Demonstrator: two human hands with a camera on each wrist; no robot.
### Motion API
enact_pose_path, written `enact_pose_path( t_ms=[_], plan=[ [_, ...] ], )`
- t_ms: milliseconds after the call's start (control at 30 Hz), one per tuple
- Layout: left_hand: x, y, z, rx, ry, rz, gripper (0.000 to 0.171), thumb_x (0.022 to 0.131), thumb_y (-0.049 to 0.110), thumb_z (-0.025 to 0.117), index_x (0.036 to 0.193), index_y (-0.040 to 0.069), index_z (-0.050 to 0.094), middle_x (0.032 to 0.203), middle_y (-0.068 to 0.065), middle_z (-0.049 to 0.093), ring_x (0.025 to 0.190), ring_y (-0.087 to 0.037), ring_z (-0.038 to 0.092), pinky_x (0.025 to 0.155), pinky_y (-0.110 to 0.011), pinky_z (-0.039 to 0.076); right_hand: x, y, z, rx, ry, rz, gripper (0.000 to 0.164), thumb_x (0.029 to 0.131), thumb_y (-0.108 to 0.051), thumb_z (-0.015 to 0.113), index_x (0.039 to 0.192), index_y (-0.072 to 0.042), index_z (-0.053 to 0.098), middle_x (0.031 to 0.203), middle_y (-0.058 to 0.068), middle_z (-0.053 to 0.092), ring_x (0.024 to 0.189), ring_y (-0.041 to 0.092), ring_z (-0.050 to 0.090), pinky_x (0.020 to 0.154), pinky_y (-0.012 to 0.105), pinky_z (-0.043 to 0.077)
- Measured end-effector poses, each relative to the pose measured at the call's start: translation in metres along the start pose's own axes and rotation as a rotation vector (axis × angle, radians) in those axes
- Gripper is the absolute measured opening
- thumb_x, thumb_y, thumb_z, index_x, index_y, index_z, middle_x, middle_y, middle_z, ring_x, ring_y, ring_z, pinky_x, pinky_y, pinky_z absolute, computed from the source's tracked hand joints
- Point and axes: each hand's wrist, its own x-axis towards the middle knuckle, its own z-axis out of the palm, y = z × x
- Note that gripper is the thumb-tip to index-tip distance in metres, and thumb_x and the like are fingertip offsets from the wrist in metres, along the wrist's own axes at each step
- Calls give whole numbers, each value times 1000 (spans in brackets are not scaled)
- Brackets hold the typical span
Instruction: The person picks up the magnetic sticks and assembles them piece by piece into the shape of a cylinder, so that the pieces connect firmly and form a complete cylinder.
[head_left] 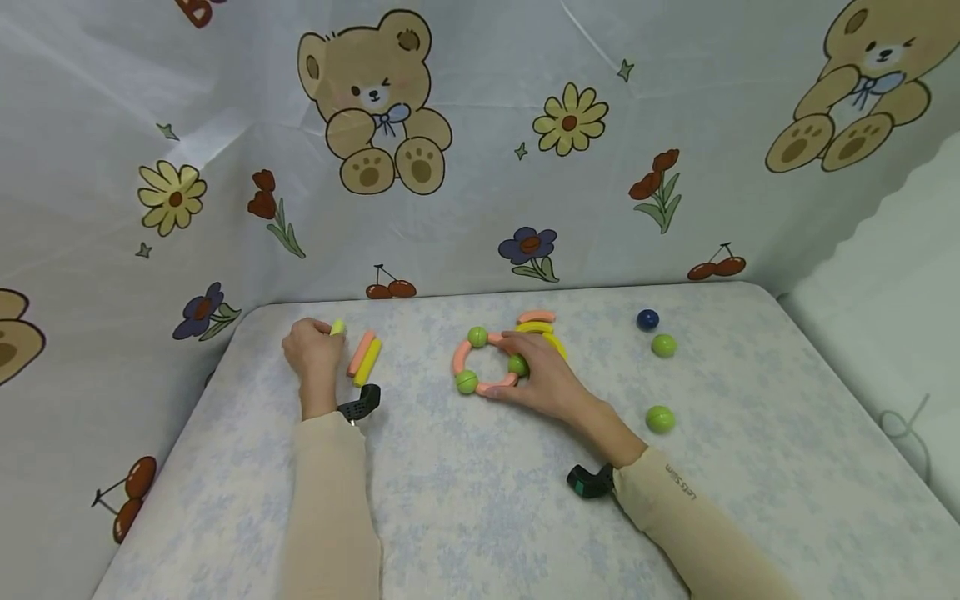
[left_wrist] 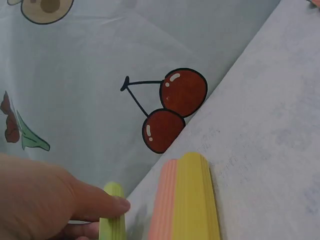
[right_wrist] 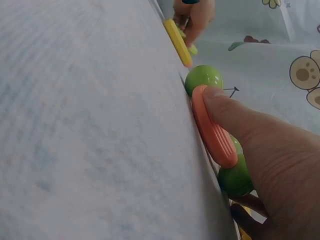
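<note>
On the left of the table, my left hand [head_left: 311,354] pinches a light green stick [left_wrist: 114,227] between thumb and fingers. Just right of it a pink stick [head_left: 361,353] and a yellow stick [head_left: 367,363] lie side by side. Near the middle is a ring made of pink curved rods [head_left: 461,358] joined by three green balls [head_left: 467,382]. My right hand [head_left: 547,379] grips the ring at its right side, fingers over the far rod and thumb on the near pink rod [right_wrist: 212,127]. The palm partly hides that side of the ring.
Behind my right hand lie a loose pink curved rod [head_left: 536,317] and yellow curved rods [head_left: 534,327], partly covered by the hand. Farther right are a dark blue ball [head_left: 648,320] and two green balls [head_left: 660,419]. A printed bear cloth [head_left: 465,233] hangs along the table's back edge.
</note>
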Motion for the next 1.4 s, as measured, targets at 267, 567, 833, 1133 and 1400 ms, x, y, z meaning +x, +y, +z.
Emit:
enact_pose_path(
  t_ms=[267, 567, 833, 1133, 1400],
  plan=[
    [-15, 30, 6, -290, 9, 191, 25, 95, 12, 79, 112, -4, 71, 105, -22, 71, 106, -36, 62, 92, -40, 47, -1, -2, 0, 1, -20, 15, 81, 83, -47, 90, 149, -13, 59, 156, 11, 54, 146, 33, 47, 119, 53, 39],
    [-44, 72, 38, -390, -243, 517, 22, 93, 11, 83, 107, 0, 71, 102, -18, 74, 93, -28, 71, 82, -33, 57, -3, -2, 2, -4, -13, 10, 78, 82, -49, 90, 145, -10, 63, 157, 13, 53, 144, 34, 48, 118, 54, 40],
    [-67, 94, 53, -330, -377, 675, 23, 92, 13, 84, 110, 6, 72, 102, -11, 75, 90, -23, 71, 80, -35, 58, -1, -1, 2, -6, -6, 3, 77, 82, -51, 90, 143, -11, 64, 155, 13, 55, 142, 33, 50, 118, 53, 40],
    [-74, 96, 68, -309, -439, 719, 19, 92, 16, 84, 105, 9, 71, 99, -7, 75, 89, -20, 71, 81, -35, 59, 2, 0, 1, -2, -12, -6, 77, 82, -53, 89, 141, -11, 65, 156, 10, 55, 142, 31, 50, 118, 51, 40],
    [-73, 88, 77, -242, -481, 695, 20, 93, 17, 83, 107, 10, 71, 99, -7, 76, 89, -19, 71, 82, -35, 59, 3, 0, 2, -2, -3, -12, 79, 81, -54, 89, 143, -11, 64, 154, 11, 56, 140, 31, 51, 117, 51, 41]
  ],
)
